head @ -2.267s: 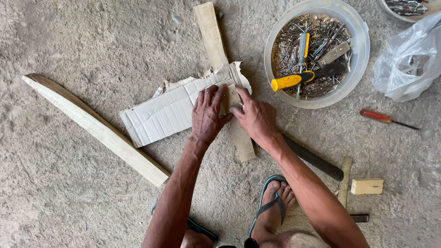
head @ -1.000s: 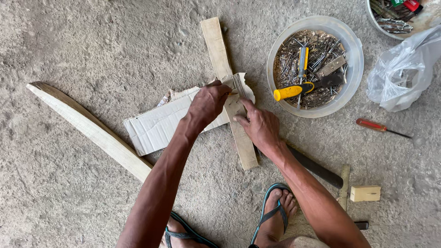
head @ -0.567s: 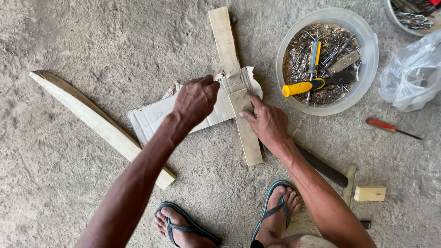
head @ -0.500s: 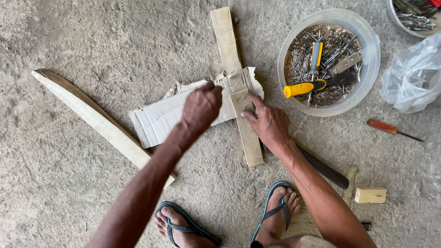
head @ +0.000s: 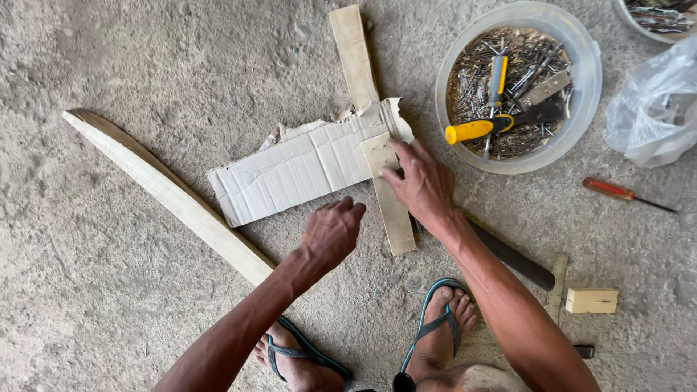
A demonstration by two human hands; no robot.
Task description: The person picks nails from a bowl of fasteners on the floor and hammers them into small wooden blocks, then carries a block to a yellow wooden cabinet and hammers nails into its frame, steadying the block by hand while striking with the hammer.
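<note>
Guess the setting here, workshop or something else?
Likely an informal woodworking spot on a bare concrete floor: a tub of nails, wooden slats, and a right hand pressing cardboard.

Soft even daylight — sharp, faint shadows

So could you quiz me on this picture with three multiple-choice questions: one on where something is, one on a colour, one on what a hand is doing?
1. Where is the tub of nails?
A. upper right
B. lower left
C. between the feet

2. What colour is the handle of the screwdriver lying on the floor?
A. blue
B. red
C. white

3. What is the right hand doing?
A. gripping the screwdriver
B. resting in the tub
C. pressing on the wooden strip over the cardboard

Answers:
1. A, it stands by the top right corner.
2. B, its handle is red.
3. C, its fingers lie flat on the strip; the left hand is curled just off the cardboard.
</note>
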